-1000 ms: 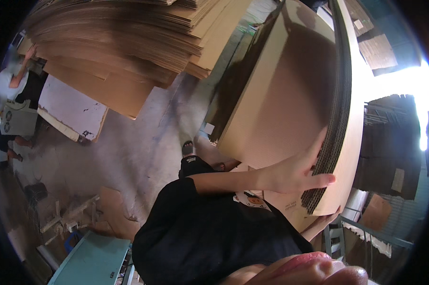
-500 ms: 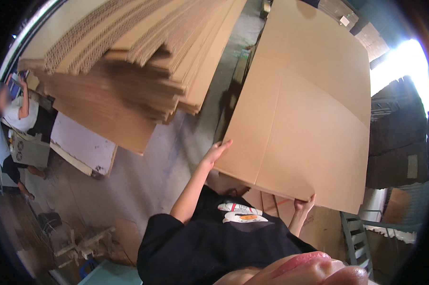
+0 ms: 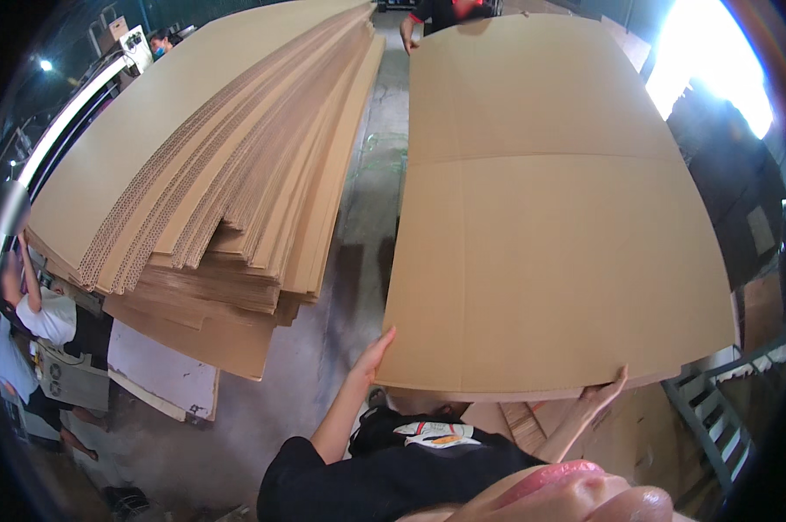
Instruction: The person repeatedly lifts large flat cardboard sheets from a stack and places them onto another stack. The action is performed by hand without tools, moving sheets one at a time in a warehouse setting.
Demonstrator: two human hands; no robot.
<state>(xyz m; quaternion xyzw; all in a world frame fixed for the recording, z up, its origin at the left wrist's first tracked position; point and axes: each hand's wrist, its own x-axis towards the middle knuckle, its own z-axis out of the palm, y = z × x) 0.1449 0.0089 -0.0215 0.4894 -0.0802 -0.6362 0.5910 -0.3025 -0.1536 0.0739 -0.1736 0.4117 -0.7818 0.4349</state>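
A large brown cardboard sheet (image 3: 541, 278), creased across its middle and along its left part, spans the space in front of me. My left hand (image 3: 375, 355) is closed on its near left corner, the fingers partly hidden. At the near edge, to the right of the middle, my right hand (image 3: 603, 396) holds the sheet from below, with one fingertip showing against the edge. At the far end a co-worker's hand (image 3: 410, 43) touches the sheet's far left corner.
A tall, uneven stack of corrugated cardboard sheets (image 3: 236, 209) stands to the left, above a pale board (image 3: 162, 365). Between stack and sheet runs a strip of grey floor (image 3: 380, 130). Two people are at the far left. A grey slatted metal frame (image 3: 715, 426) stands at the lower right.
The view has shifted, and more of the sheet's far end and the co-worker there now show. The near edge has come lower in view. Both my hands still hold the sheet.
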